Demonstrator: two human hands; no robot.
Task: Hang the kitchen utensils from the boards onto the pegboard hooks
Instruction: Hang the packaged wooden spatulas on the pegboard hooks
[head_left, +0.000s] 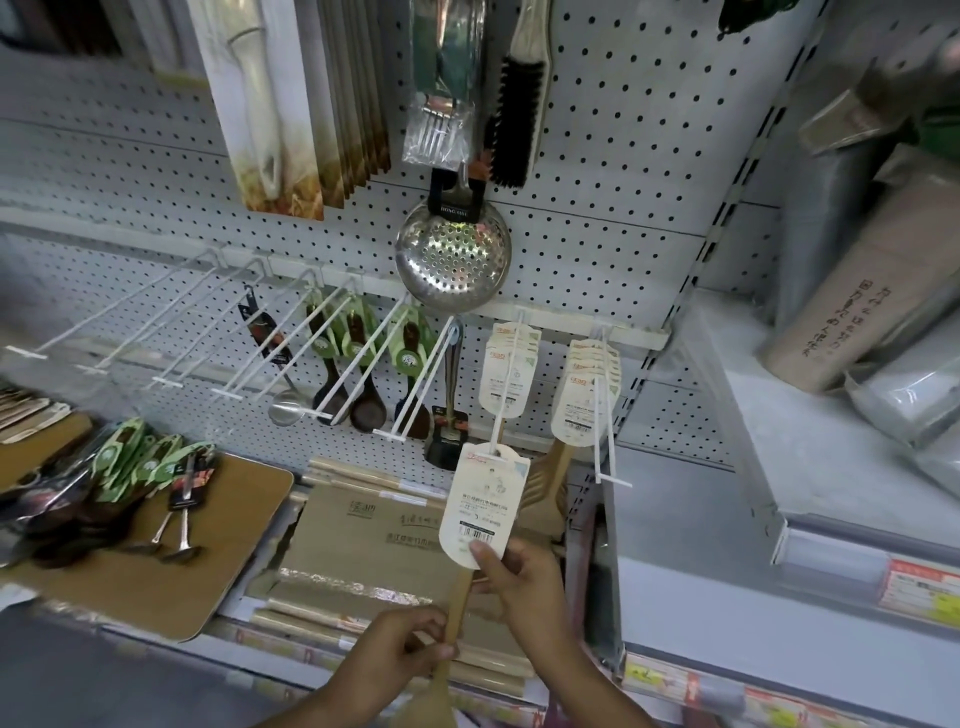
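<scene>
Head view: both hands hold one wooden spatula (457, 608) below the pegboard (597, 156). The left hand (400, 652) is closed around its handle low down; the right hand (524, 582) pinches the lower edge of its cream card label (483, 501), whose top sits at the tip of a white hook (506, 384). More carded utensils (140, 467) lie piled on a wooden board (223, 545) at the shelf's left end.
</scene>
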